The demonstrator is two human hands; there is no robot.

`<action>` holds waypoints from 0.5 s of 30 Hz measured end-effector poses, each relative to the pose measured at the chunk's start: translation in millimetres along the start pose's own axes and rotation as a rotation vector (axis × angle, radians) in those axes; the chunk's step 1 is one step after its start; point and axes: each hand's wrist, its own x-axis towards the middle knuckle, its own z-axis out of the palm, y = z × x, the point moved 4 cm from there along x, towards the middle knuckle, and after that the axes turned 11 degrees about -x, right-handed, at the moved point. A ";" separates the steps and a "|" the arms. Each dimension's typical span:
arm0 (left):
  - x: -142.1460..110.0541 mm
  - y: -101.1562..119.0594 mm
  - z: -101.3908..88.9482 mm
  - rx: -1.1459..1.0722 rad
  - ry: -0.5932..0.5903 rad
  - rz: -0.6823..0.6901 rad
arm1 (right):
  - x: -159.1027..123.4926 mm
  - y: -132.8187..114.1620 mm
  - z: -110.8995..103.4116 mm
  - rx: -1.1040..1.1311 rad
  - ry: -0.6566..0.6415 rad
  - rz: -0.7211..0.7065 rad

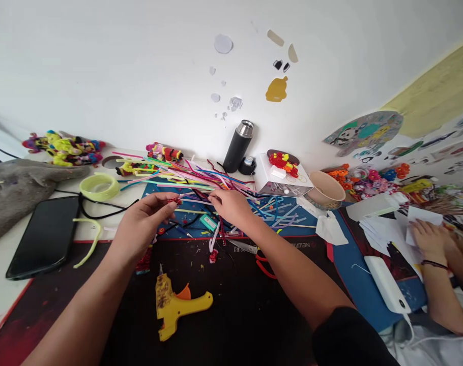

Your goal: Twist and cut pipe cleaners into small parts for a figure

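My left hand (145,221) pinches a small red tinsel pipe-cleaner piece (174,201), with a pale end sticking out toward the right. My right hand (231,206) is above the pile of coloured pipe cleaners (201,175), its fingers closed and bent down; what they grip is hidden. Just below it lies a teal and white small box (209,222). A white stem with a red tinsel end (213,254) rests on the dark mat. Nearer to me lies a yellow glue gun (178,305). Red-handled scissors (265,267) are partly covered by my right forearm.
A black flask (239,147) stands against the wall beside a white box (281,178) and a beige bowl (326,189). At left are a phone (44,236) and a roll of yellow-green tape (99,186). Another person's hand (428,239) rests on papers at right, near a white power bank (387,284).
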 end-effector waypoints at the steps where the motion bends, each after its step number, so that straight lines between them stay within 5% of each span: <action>1: -1.2 1.4 2.1 0.015 -0.004 -0.002 | 1.9 0.1 1.4 -0.010 -0.009 0.009; 15: -4.1 -4.9 13.4 0.083 -0.109 -0.009 | 14.8 -8.7 10.2 -0.074 -0.055 0.038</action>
